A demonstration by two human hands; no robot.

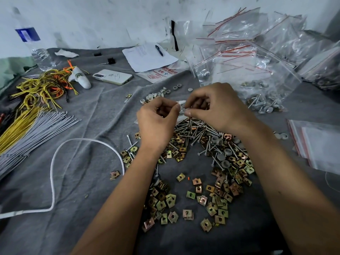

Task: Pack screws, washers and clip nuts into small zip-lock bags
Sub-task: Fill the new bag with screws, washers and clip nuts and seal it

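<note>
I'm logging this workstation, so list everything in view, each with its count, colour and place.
clip nuts: many, brass-gold, loose, near centre
screws: pile, silver, below hands
washers: several, white-grey, beyond hands
small bag: one, clear, between both hands
filled bags: heap, clear with red strips, far right
flat bags: stack, clear, right edge
phone: one, white, centre-left
paper: sheets, white, back, pen on top
bottle: one, clear, far left
ties: bundles, grey and yellow, left
cord: one, white, front left
cloth: one, grey, underneath
left hand: pinches bag
right hand: pinches bag
</note>
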